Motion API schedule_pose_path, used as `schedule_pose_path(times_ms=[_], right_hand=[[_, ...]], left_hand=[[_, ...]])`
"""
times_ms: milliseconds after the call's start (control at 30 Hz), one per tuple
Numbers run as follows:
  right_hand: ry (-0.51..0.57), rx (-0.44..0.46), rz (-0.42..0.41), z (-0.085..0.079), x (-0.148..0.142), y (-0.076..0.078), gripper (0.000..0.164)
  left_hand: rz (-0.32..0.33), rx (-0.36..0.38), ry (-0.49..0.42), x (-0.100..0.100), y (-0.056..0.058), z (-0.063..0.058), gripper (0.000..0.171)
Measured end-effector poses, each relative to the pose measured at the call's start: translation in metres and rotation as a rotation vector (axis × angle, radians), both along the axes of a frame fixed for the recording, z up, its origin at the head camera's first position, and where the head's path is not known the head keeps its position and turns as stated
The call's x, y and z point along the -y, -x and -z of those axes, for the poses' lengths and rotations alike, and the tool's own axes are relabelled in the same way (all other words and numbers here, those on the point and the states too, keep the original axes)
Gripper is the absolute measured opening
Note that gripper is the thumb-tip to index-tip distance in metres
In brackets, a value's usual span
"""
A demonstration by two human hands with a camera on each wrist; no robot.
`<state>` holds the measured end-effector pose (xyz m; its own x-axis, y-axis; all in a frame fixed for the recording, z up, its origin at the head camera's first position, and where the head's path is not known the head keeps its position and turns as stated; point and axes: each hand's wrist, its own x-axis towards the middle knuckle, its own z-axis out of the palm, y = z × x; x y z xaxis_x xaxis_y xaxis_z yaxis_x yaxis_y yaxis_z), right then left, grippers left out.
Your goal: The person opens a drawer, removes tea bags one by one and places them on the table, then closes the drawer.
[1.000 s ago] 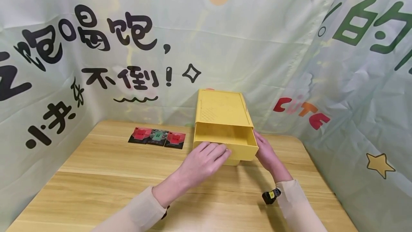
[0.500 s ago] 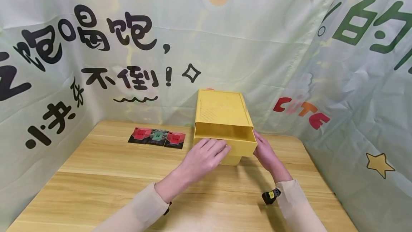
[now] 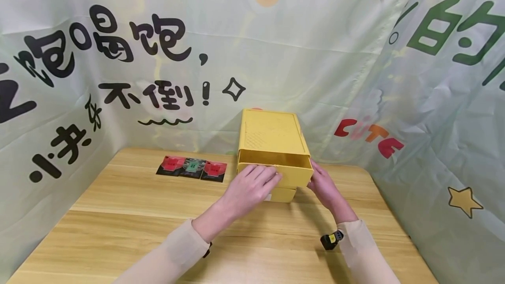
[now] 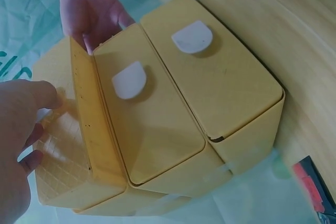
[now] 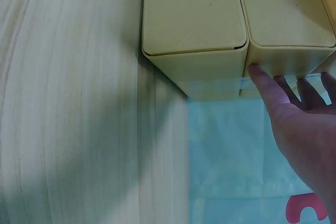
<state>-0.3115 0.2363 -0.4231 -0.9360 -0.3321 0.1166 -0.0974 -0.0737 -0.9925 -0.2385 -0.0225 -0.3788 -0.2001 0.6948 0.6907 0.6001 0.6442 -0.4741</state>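
Left hand (image 3: 248,189) nearer, clamped on top drawer (image 3: 295,177), long axis running away; straight-fingered right hand (image 3: 325,186) touches cabinet (image 3: 273,131) side

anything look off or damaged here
Nothing clearly damaged. The top drawer juts out, unlike the shut middle drawer, but the left hand grips it. A dark gap shows at a corner of the bottom drawer, perhaps just its fit.
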Motion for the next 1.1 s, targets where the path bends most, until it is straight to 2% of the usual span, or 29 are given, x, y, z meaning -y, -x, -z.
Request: schedule_pose_path(times_ms=[567, 800, 1100], right_hand=[[-0.046, -0.045, -0.044, 0.001, -0.002, 0.002, 0.049], [-0.054, -0.042, -0.059, 0.0, -0.001, 0.002, 0.046], [-0.062, -0.062, -0.068, 0.0, -0.002, 0.002, 0.045]], left_hand=[[-0.018, -0.05, -0.031, -0.002, 0.014, 0.003, 0.03], [-0.026, -0.008, -0.027, -0.002, 0.019, 0.002, 0.029], [-0.03, 0.004, -0.036, -0.003, 0.025, 0.002, 0.03]])
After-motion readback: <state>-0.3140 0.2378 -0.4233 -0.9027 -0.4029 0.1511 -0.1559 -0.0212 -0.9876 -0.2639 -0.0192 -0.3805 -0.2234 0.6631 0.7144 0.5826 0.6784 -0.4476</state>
